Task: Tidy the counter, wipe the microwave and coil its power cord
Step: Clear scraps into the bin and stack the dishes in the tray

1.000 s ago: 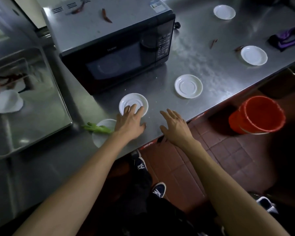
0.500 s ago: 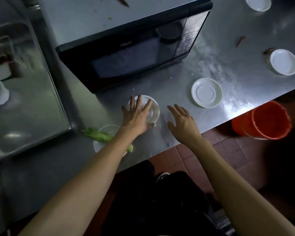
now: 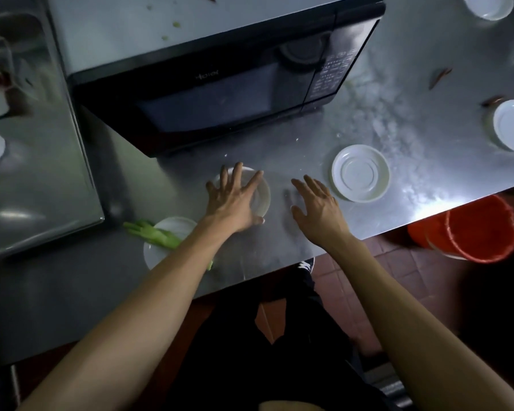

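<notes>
**A:** Stainless counter, head view: left hand lies spread flat on a white saucer just in front of the black microwave. Gathering dishes, I'd guess?

**B:** Yeah, probably. Right hand hovers open beside it, fingers relaxed, holding nothing, near a second saucer. Another plate with green scraps sits by the left forearm. Power cord isn't visible.
</notes>
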`<action>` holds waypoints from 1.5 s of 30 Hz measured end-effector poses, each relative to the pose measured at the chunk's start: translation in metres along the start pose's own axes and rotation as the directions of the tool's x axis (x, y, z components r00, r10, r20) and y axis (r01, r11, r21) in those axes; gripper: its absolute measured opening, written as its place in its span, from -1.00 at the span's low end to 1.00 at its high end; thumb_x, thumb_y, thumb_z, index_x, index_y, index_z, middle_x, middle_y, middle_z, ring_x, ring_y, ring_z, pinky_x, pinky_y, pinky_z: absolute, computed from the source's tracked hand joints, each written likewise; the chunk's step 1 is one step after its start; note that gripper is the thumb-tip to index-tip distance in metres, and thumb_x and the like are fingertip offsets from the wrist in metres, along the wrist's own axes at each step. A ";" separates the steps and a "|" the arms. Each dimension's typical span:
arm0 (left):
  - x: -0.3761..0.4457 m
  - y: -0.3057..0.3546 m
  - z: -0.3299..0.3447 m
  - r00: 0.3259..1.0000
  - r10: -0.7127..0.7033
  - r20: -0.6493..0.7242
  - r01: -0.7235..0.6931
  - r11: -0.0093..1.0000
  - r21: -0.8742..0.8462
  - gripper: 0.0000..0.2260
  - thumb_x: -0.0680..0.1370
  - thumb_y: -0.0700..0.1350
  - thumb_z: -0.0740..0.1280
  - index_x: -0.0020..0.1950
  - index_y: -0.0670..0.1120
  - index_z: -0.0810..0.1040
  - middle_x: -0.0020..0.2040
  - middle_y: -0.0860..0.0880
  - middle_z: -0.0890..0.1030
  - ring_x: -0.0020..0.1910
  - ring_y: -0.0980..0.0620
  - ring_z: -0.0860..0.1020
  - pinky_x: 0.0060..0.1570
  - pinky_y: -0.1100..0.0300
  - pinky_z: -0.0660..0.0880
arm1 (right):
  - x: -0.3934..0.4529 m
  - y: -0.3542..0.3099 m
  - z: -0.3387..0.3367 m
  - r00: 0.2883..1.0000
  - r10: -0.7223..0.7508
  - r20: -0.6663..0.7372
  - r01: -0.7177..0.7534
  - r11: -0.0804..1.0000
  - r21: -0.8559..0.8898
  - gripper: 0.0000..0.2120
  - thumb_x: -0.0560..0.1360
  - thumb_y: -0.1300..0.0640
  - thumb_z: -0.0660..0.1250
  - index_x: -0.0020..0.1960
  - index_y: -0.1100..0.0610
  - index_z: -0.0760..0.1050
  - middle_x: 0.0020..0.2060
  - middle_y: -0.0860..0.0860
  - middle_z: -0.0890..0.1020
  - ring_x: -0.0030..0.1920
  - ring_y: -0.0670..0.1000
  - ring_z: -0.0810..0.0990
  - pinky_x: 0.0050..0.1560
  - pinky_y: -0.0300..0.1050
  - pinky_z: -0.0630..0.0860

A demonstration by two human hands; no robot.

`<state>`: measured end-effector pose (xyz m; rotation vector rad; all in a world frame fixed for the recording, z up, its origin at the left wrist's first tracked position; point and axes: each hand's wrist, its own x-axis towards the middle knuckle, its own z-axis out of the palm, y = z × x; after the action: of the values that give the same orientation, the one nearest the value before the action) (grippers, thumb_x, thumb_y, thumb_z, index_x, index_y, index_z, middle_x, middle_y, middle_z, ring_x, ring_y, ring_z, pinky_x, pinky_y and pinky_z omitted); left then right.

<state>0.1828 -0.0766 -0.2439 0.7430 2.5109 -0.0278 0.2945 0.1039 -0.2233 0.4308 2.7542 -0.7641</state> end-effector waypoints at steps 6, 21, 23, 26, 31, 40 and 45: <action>0.001 0.029 -0.013 0.997 -0.036 -0.071 0.035 0.999 -0.014 0.05 0.19 0.43 0.46 0.56 0.23 0.05 0.50 -0.07 0.05 0.46 -0.21 0.10 0.26 -0.34 0.33 | 0.004 0.043 -0.023 0.999 0.015 -0.050 -0.018 0.997 -0.076 -0.42 0.55 0.07 0.34 0.53 0.05 0.28 0.56 0.15 0.21 0.56 0.21 0.12 0.44 0.24 0.23; 0.026 0.135 -0.026 0.995 -0.032 -0.089 0.032 0.999 -0.003 0.00 0.27 0.45 0.40 0.57 0.26 -0.03 0.59 -0.04 -0.06 0.55 -0.20 -0.01 0.31 -0.34 0.25 | 0.050 0.123 -0.058 0.994 0.081 0.070 -0.058 0.956 -0.289 -0.02 0.36 -0.40 0.37 0.60 -0.15 -0.06 0.61 0.07 -0.14 0.59 0.22 -0.20 0.48 0.33 -0.05; 0.026 0.139 -0.025 0.995 -0.051 -0.087 0.051 0.999 0.002 -0.01 0.27 0.46 0.40 0.57 0.25 -0.02 0.58 -0.04 -0.06 0.54 -0.19 -0.01 0.29 -0.32 0.26 | 0.056 0.127 -0.059 0.993 0.069 0.096 -0.037 0.952 -0.304 0.02 0.34 -0.44 0.35 0.60 -0.15 -0.09 0.61 0.07 -0.18 0.58 0.22 -0.24 0.48 0.37 -0.07; 0.025 0.144 -0.023 0.993 -0.078 -0.088 0.079 0.997 0.001 0.00 0.27 0.47 0.39 0.58 0.26 -0.02 0.57 -0.04 -0.06 0.53 -0.19 -0.01 0.29 -0.33 0.27 | 0.063 0.131 -0.058 0.993 0.043 0.112 -0.004 0.945 -0.328 0.05 0.30 -0.48 0.34 0.59 -0.16 -0.11 0.60 0.07 -0.20 0.57 0.25 -0.27 0.44 0.47 -0.12; 0.025 0.150 -0.022 0.991 -0.114 -0.068 0.113 0.994 -0.007 0.00 0.28 0.47 0.39 0.58 0.25 -0.03 0.58 -0.04 -0.08 0.54 -0.20 -0.02 0.30 -0.33 0.27 | 0.066 0.137 -0.059 0.991 0.012 0.137 0.033 0.945 -0.325 0.10 0.26 -0.50 0.36 0.57 -0.20 -0.15 0.60 0.07 -0.20 0.57 0.29 -0.26 0.39 0.53 -0.05; 0.009 0.153 -0.026 0.977 -0.185 -0.105 0.180 0.982 -0.055 -0.02 0.28 0.45 0.40 0.58 0.23 0.02 0.56 -0.05 -0.02 0.53 -0.19 0.01 0.29 -0.33 0.28 | 0.063 0.137 -0.066 0.992 -0.031 0.119 0.067 0.946 -0.316 0.06 0.21 -0.47 0.39 0.55 -0.25 -0.04 0.58 0.07 -0.05 0.54 0.37 -0.11 0.34 0.41 0.18; -0.017 0.138 -0.029 0.956 -0.254 -0.148 0.242 0.966 -0.093 -0.03 0.25 0.44 0.41 0.56 0.23 0.06 0.52 -0.05 0.04 0.50 -0.19 0.06 0.28 -0.32 0.30 | 0.054 0.113 -0.067 0.988 -0.126 0.094 0.150 0.934 -0.324 0.02 0.21 -0.49 0.37 0.54 -0.25 0.01 0.56 0.07 0.01 0.52 0.31 -0.02 0.32 0.40 0.24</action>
<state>0.2521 0.0367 -0.1937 0.4098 2.7274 0.0373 0.2732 0.2442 -0.2362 0.1385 2.7910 -0.3243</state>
